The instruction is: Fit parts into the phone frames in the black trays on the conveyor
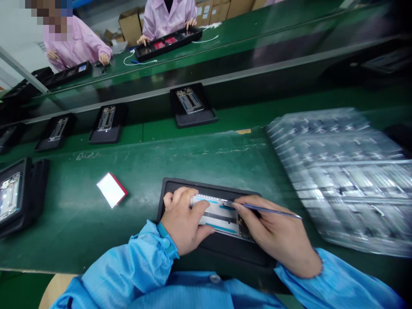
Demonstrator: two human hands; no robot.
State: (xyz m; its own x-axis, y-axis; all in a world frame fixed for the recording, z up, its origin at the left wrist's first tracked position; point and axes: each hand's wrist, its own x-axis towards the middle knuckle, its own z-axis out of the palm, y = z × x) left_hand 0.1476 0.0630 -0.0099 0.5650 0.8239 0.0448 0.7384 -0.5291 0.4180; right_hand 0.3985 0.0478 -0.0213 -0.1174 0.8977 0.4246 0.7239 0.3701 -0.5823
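Hands in blue sleeves work low at the near edge of the green desk [96, 223]. The left hand [183, 223] lies over the left end of a phone frame [219, 216], fingers curled on its far edge and thumb pressed on its face, which looks meant to keep the piece from sliding. The frame sits in a black tray [180, 184] directly before the person, so it lies flat and raised from the desk. The right hand [277, 234] pinches a thin blue-grey tool [267, 209] between thumb and forefinger like a pen, its tip touching the frame's upper edge; the low, slanted grip suits fine poking. What the tip meets is too small to tell, and the hand hides the frame's right end.

Left of the tray, well apart, lies a white card with a red edge [111, 189]. To the right a stack of clear blister trays [341, 171] is smeared by blur, its contents unreadable. Further frames in black trays [189, 103] sit along the conveyor strip beyond. Another tray [13, 197] is cut off by the left border. Across the line two people in pink coats [167, 17] handle long black trays [167, 40].
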